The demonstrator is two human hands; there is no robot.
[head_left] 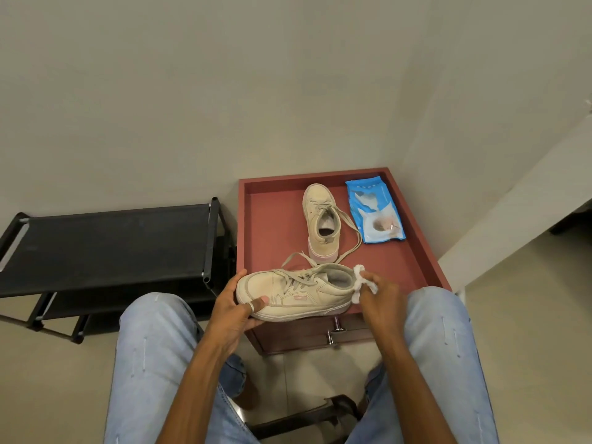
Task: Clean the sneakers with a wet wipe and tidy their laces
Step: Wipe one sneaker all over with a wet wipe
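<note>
The left hand (238,304) grips the toe of a beige leather low-top sneaker (298,294), held sideways over the near edge of a reddish-brown wooden cabinet (272,225), toe to the left and heel to the right. Its fingers (233,281) curl round the far side of the toe cap and the ringed thumb presses the near side, so the toe fills a fairly wide grasp. The right hand (379,294) pinches a crumpled white wet wipe (359,280) between narrowly closed fingertips and holds it against the sneaker's heel collar; the wipe bulges out above and below the fingertips.

Beyond both sets of fingers a second beige sneaker (320,219) stands on the cabinet top, toe pointing away, its loose grey laces (352,241) trailing back toward the held shoe. Beyond the right fingertips a blue plastic pack of wipes (374,213) lies flat, just beside that second sneaker. Left of the left fingers stands a black fabric-topped shoe rack (112,238), next to the cabinet.
</note>
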